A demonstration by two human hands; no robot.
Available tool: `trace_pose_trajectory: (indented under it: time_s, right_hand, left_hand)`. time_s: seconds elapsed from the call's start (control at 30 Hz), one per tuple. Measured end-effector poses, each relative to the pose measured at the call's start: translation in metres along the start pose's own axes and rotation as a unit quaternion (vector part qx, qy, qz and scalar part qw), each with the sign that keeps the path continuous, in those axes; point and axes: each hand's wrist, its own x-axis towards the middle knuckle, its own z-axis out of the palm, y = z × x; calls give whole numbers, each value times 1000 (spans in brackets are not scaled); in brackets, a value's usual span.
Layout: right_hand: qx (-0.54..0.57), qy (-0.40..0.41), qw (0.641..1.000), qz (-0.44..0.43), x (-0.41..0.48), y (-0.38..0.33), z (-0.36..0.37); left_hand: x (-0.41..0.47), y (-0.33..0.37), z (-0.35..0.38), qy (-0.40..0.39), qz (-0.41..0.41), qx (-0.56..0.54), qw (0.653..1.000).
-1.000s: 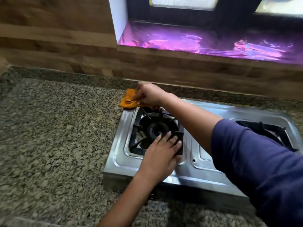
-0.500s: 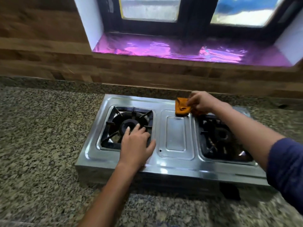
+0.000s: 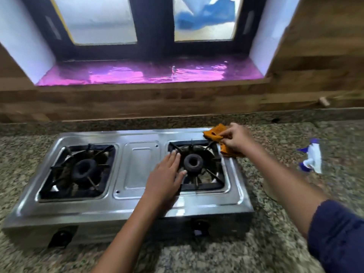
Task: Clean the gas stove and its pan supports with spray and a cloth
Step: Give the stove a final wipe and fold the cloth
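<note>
R hand (image 3: 235, 139) pinches crumpled orange cloth (image 3: 214, 133), fingers clamped on it, at far right corner of two-burner stainless steel gas stove (image 3: 136, 168). L hand (image 3: 166, 178) lies flat, fingers straight, on left side of right-hand black square pan support (image 3: 204, 187). Stove's long axis runs left-right. Judged: next wipe runs along right edge strip toward front; L hand clear of it. White-and-blue spray bottle (image 3: 313, 157), blurred, on speckled granite worktop (image 3: 275, 243) right of stove, nearer R hand.

Home kitchen, gas stove (image 3: 137, 174), granite counter (image 3: 295, 243), window (image 3: 151, 22)
</note>
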Motion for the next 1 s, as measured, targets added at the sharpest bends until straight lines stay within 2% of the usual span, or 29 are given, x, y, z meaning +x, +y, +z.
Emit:
trace_pose_trajectory:
  time_s: [0.17,0.3,0.47,0.7,0.8,0.9,1.0]
  right_hand:
    - [52,61,996,48,-85,-14,21]
    - [50,50,996,52,-134,-4,25]
    - [91,24,994,63,-143,7,27]
    - [63,37,996,60,-197,2,30]
    - [37,53,997,31,-220,3,36]
    - [90,53,994,36,-229,2,26]
    - [247,64,965,66,-237,3,13]
  left_hand:
    - [-4,-2,9,1,-26,4,1000]
    - [2,-2,7,-22,-40,0,999]
    - [0,0,6,-15,-50,-4,999]
    - [2,5,-7,-50,-55,2,997]
    - [1,21,-12,-47,-61,-1,997]
    - [-4,53,-11,-29,7,-87,996]
    - [-13,87,-7,-40,86,-198,976]
